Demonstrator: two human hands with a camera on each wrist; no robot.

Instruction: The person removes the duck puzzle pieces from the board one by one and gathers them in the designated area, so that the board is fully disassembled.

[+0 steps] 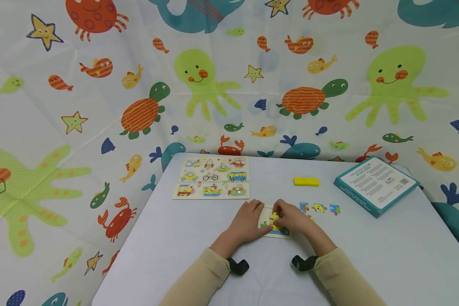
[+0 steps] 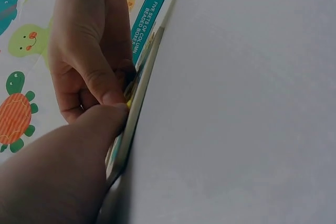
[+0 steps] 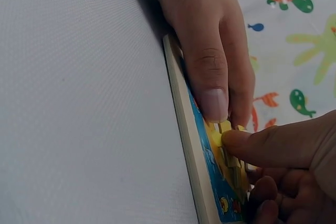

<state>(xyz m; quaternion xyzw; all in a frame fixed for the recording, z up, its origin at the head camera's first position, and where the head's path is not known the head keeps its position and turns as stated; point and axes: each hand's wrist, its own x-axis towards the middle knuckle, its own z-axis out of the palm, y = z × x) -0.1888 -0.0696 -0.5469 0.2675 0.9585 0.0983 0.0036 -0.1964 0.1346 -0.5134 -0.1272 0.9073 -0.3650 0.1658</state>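
A small wooden jigsaw board [image 1: 266,215] lies on the white table, with yellow and blue pieces in its lower right part. My left hand [image 1: 246,221] rests over the board's left side, fingers extended, thumb pressing near its front edge. Above the board, my right hand [image 1: 291,217] pinches a yellow puzzle piece [image 3: 229,160] with its thumb and curled fingers. In the right wrist view the piece sits right at the board's surface, close to the left thumb [image 3: 214,98]. The right fingertips are partly hidden behind the piece.
Several loose puzzle pieces [image 1: 319,208] lie right of the board, one partly behind the right wrist. Behind them is a yellow block [image 1: 306,182]. A teal-and-white box [image 1: 378,182] stands at the right, and a vehicle picture board [image 1: 214,177] at the back left.
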